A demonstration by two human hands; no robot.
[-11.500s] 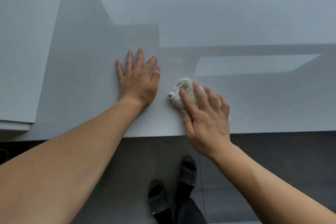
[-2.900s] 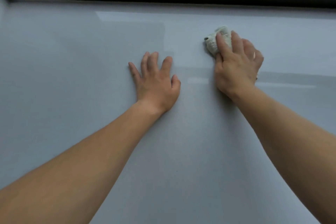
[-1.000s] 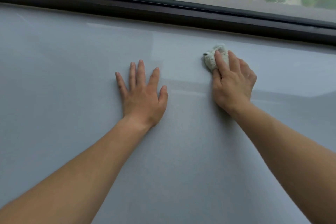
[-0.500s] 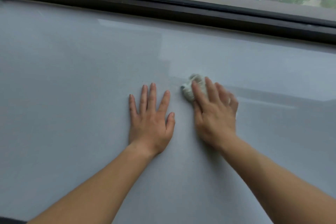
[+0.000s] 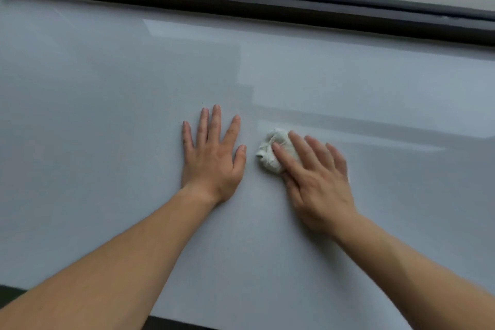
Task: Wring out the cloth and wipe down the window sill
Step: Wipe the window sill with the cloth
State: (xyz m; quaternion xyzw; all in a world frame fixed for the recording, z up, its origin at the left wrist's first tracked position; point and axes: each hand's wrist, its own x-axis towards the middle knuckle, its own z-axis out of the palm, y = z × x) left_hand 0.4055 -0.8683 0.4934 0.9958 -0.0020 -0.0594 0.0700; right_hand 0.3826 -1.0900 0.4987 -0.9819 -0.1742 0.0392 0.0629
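Observation:
A small crumpled white cloth lies on the wide pale grey window sill, near its middle. My right hand presses down on the cloth with straight fingers, covering its right part. My left hand rests flat on the sill just left of the cloth, fingers spread, holding nothing. A narrow gap separates its thumb from the cloth.
A dark window frame runs along the sill's far edge, with glass above it showing parked cars and trees outside. The sill's near edge shows at the bottom, with dark floor beyond it.
My right hand has drawn the cloth back from near the window frame toward me, to a spot beside my left hand. My left hand stays flat on the sill.

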